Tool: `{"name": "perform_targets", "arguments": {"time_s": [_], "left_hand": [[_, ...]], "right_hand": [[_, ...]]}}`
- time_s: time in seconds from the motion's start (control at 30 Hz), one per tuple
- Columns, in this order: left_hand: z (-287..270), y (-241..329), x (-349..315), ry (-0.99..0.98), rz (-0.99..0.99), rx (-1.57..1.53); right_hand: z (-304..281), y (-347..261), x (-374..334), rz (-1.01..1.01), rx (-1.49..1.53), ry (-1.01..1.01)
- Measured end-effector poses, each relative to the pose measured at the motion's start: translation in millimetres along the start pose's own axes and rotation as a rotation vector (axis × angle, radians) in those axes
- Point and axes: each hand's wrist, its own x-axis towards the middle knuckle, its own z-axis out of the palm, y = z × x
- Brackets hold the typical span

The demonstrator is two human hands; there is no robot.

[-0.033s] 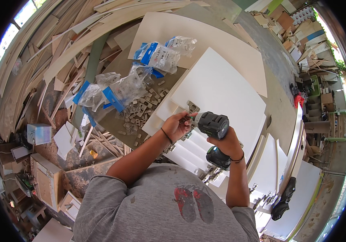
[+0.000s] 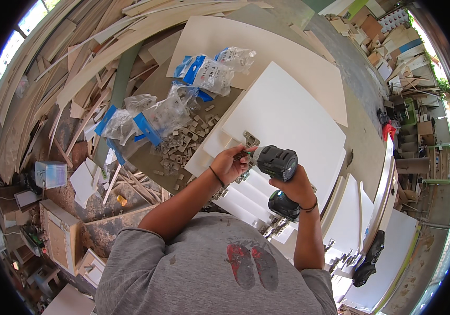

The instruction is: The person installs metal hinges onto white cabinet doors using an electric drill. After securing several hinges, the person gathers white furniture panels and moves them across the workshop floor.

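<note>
A black cordless drill (image 2: 277, 161) is in my right hand (image 2: 296, 189), whose fingers wrap round its grip. Its front end points left, over a stack of white panels (image 2: 293, 115). My left hand (image 2: 228, 167) is closed in a pinch right at the front of the drill. What those fingers hold is too small and too hidden to name. Just beyond them, a metal hinge (image 2: 250, 139) sits at the edge of the top white panel. More metal hinges (image 2: 276, 227) show along the panel edges below the drill, close to my body.
Left of the panels lie a heap of small metal fittings (image 2: 183, 144) and clear plastic bags with blue tops (image 2: 164, 118). Wood offcuts (image 2: 83, 68) pile up at the far left. More white panels (image 2: 343, 210) lean at the right, beside a black object (image 2: 369, 258).
</note>
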Motion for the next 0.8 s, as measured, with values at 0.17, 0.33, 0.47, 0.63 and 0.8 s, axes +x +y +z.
{"name": "perform_targets", "arguments": {"time_s": [0.17, 0.33, 0.47, 0.63, 0.8], "left_hand": [[3, -1, 2, 0.003, 0.015, -0.010], [11, -3, 18, -0.034, 0.033, -0.069], [4, -8, 46, 0.054, 0.101, -0.132], [-3, -10, 61, 0.094, 0.100, -0.161], [-15, -12, 67, 0.084, 0.133, -0.180]], "right_hand": [[2, 2, 2, -0.020, -0.003, 0.019], [8, 11, 7, -0.081, -0.047, 0.128], [14, 18, 20, -0.123, -0.037, 0.167], [9, 19, 39, 0.057, -0.105, 0.167], [5, 14, 55, 0.054, -0.184, 0.108]]}}
